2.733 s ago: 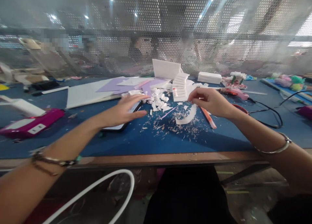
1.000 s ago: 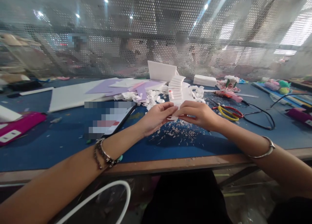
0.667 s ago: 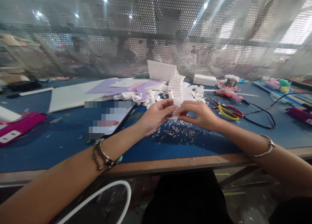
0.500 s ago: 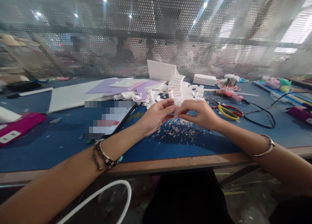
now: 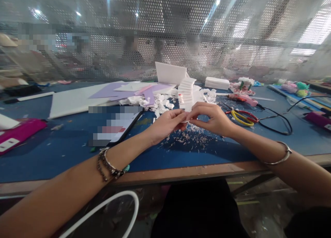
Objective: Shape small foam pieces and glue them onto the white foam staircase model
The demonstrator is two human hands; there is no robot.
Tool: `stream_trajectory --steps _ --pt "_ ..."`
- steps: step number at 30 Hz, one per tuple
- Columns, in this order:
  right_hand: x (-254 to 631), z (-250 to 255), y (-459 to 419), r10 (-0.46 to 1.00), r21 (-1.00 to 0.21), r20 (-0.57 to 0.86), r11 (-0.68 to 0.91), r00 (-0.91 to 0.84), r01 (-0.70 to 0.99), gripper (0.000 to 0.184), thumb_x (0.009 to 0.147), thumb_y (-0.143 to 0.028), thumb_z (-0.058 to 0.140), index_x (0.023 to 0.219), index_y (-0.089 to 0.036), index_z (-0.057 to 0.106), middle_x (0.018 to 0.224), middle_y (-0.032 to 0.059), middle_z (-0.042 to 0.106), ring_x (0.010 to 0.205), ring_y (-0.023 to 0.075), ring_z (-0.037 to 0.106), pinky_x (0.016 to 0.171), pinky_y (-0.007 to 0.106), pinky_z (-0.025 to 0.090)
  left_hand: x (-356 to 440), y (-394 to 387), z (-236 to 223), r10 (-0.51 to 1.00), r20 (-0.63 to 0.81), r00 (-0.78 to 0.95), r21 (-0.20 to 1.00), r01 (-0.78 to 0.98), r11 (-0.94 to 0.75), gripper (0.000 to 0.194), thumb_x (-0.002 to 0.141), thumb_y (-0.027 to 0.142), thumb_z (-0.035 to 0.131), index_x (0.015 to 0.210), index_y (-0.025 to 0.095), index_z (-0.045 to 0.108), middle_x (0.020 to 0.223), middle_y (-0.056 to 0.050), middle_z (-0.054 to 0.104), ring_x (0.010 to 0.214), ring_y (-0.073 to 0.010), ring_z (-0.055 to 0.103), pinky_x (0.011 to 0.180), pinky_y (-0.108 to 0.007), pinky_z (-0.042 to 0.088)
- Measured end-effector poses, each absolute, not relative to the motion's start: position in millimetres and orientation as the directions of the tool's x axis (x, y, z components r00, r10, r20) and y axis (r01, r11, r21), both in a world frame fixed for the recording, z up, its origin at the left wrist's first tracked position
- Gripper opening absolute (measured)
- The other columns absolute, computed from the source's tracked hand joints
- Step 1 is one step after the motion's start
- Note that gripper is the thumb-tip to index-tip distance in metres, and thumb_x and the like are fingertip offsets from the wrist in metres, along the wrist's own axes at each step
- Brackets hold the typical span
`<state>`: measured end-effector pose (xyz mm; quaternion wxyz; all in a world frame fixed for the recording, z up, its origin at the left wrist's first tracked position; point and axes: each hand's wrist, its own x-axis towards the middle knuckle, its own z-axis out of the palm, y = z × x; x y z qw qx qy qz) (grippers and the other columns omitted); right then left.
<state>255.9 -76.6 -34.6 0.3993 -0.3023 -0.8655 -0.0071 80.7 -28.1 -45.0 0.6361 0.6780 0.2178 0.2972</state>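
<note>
Above the front part of the blue table, my left hand (image 5: 168, 125) and my right hand (image 5: 211, 119) meet fingertip to fingertip. Both are closed in a pinch on a small thin white piece (image 5: 185, 121), mostly covered by the fingers; its material is hard to make out. Just beyond them lies a stack of ridged white pieces (image 5: 185, 89) with a small red mark. Fine pale shavings (image 5: 192, 138) are scattered on the table below my hands. Crumpled white scraps (image 5: 163, 103) lie past my left hand.
Left stands a phone (image 5: 124, 126), with purple sheets (image 5: 108, 90) and a white board (image 5: 69, 101) behind. To the right are red-and-yellow-handled scissors (image 5: 244, 118), a pink glue gun (image 5: 244, 99) with a black cable, and a white block (image 5: 217, 83). A perforated metal screen (image 5: 170, 31) rises behind.
The fingers of both hands have shifted slightly around the small white piece, the left fingers curling in more. The camera view has moved a little; the things on the table stay put.
</note>
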Motion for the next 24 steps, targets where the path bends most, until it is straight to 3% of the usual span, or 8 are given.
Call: stream_trajectory --steps 11,20,24 --pt "254.5 -31.1 -78.7 0.588 -0.311 0.678 0.773 -0.440 0.553 0.011 0.079 -0.023 0.057 0.077 -0.013 0.060 0.071 0.0012 0.060 0.066 0.0065 0.055 0.064 0.021 0.045 79.6 -28.4 -43.5 0.663 0.224 0.715 0.964 -0.060 -0.260 0.025 0.078 0.036 0.055 0.066 0.014 0.051 0.061 0.003 0.047 0.059 -0.0066 0.047 0.060 -0.019 0.039" --pt "259.0 -31.4 -74.7 0.533 -0.277 0.669 0.825 -0.517 0.493 0.012 0.080 -0.023 0.056 0.083 -0.017 0.066 0.076 0.0021 0.060 0.069 0.0071 0.053 0.065 0.022 0.044 79.1 -30.0 -41.1 0.661 0.268 0.701 0.923 0.008 -0.384 0.021 0.080 0.032 0.051 0.067 0.016 0.053 0.061 0.002 0.050 0.062 -0.0087 0.050 0.065 -0.020 0.041" --pt "258.2 -31.4 -74.6 0.576 -0.355 0.652 0.807 -0.494 0.472 0.012 0.080 -0.021 0.056 0.085 -0.017 0.066 0.077 0.0019 0.060 0.071 0.0070 0.054 0.067 0.022 0.045 78.6 -29.5 -40.9 0.665 0.266 0.698 0.929 -0.002 -0.370 0.022 0.080 0.034 0.051 0.068 0.016 0.053 0.062 0.003 0.049 0.062 -0.0079 0.049 0.064 -0.019 0.040"
